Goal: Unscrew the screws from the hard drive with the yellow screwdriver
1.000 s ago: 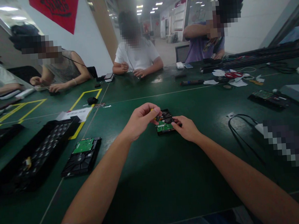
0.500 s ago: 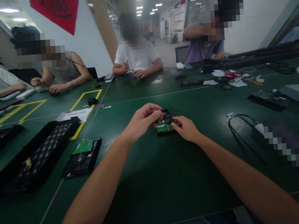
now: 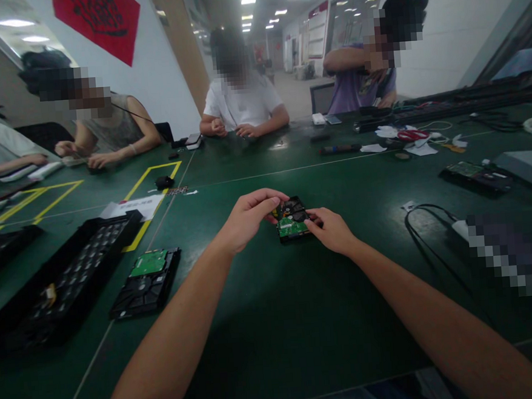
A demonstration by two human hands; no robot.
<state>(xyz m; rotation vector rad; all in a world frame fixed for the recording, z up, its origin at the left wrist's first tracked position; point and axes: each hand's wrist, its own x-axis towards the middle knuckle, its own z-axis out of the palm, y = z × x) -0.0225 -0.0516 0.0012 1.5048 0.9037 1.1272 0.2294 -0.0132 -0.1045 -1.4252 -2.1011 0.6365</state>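
A hard drive (image 3: pixel 294 223) lies on the green table in front of me, its green circuit board and black casing facing up. My right hand (image 3: pixel 332 228) is closed on its right edge, thumb on top. At the drive's far left corner, my left hand (image 3: pixel 254 215) is closed in a pinch. A small yellowish piece (image 3: pixel 275 212) shows at its fingertips; its kind is too small to tell. To the left of my left forearm, a second hard drive (image 3: pixel 147 282) rests board side up.
A long black tray (image 3: pixel 76 261) with a yellowish piece in it stands left. Another hard drive (image 3: pixel 476 177), a grey box (image 3: pixel 530 167) and a black cable (image 3: pixel 427 261) are on the right. Scissors (image 3: pixel 413 134) lie among paper scraps. Several people sit across the table.
My left hand has shifted slightly left, away from the middle of the drive, and the yellowish piece now shows at its fingertips. My right hand stays on the drive's edge.
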